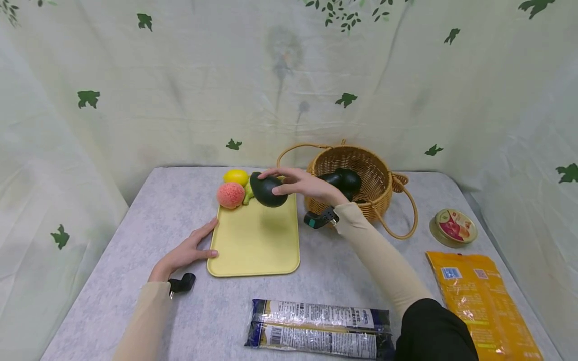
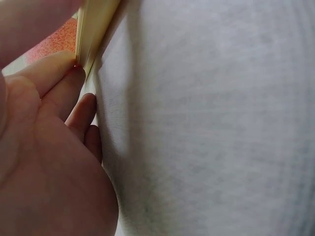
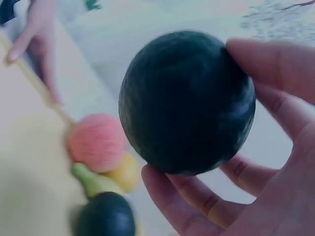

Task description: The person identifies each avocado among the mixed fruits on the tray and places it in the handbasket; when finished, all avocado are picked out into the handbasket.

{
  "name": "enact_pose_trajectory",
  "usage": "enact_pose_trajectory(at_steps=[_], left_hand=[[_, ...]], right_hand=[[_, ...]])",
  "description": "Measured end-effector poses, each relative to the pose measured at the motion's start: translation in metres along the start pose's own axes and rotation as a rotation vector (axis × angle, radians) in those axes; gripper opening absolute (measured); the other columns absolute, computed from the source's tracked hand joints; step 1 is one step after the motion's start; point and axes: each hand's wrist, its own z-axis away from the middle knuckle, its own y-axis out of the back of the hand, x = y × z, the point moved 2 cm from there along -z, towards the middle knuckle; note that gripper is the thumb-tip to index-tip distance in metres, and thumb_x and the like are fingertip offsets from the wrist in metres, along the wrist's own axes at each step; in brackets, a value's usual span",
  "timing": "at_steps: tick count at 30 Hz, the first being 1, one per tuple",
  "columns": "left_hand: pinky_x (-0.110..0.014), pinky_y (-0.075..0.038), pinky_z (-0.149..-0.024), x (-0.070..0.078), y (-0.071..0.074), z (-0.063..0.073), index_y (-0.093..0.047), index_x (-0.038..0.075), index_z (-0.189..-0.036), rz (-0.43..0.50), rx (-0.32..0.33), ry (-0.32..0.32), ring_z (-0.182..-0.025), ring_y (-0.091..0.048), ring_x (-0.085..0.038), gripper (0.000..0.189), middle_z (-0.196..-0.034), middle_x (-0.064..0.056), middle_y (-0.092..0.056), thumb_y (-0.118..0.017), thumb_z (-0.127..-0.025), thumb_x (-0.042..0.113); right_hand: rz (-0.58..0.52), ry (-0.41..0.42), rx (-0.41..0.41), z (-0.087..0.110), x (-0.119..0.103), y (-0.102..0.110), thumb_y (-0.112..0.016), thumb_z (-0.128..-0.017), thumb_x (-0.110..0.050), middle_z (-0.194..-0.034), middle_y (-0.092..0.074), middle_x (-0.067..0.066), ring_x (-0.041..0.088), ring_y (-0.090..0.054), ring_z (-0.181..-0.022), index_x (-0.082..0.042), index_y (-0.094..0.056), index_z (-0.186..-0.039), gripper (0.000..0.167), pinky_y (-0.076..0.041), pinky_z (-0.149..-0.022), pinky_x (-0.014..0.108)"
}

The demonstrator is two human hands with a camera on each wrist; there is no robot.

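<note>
My right hand (image 1: 300, 183) grips a round dark green avocado (image 3: 187, 103) between thumb and fingers, above the back right of a pale yellow tray (image 1: 255, 250). Another dark green fruit (image 3: 106, 216) lies below it in the right wrist view. At the tray's back left are a pink-red round fruit (image 1: 231, 195), a yellow lemon (image 1: 236, 177) and a yellow-green fruit (image 1: 248, 193) with a narrow end. My left hand (image 1: 187, 249) rests at the tray's left edge, fairly straight fingers touching its side and thumb at the rim.
Right of the tray stands a wicker basket (image 1: 379, 200) with dark fruit (image 1: 348, 181) inside and looped handles. A round tin (image 1: 453, 227) and an orange packet (image 1: 485, 301) lie farther right. Two long dark-blue packets (image 1: 316, 328) lie at the front. A curtain (image 1: 198, 100) hangs behind.
</note>
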Motion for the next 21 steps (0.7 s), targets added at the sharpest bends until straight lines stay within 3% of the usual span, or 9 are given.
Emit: enact_pose_trajectory(at_steps=[8,21], left_hand=[[-0.064,-0.001,-0.108,-0.001,0.001,-0.001,-0.011,0.010,-0.155,0.001,0.001,-0.008,-0.142,0.004,-0.040,0.093,-0.159,-0.016,-0.003,-0.073,-0.086,0.020],[-0.064,-0.002,-0.107,-0.003,0.001,0.000,-0.012,0.011,-0.155,0.005,-0.002,-0.008,-0.142,0.004,-0.040,0.092,-0.159,-0.015,-0.003,-0.073,-0.086,0.020]], right_hand=[[0.005,0.008,0.127,0.037,-0.018,0.043,-0.056,-0.097,-0.018,-0.141,-0.043,0.005,0.029,-0.054,-0.115,-0.014,-0.049,-0.139,0.042,-0.045,-0.093,0.047],[0.072,-0.145,0.342,0.112,-0.005,0.112,-0.056,-0.098,-0.021,-0.149,-0.033,0.000,0.024,-0.043,-0.121,-0.014,-0.048,-0.140,0.043,-0.041,-0.094,0.042]])
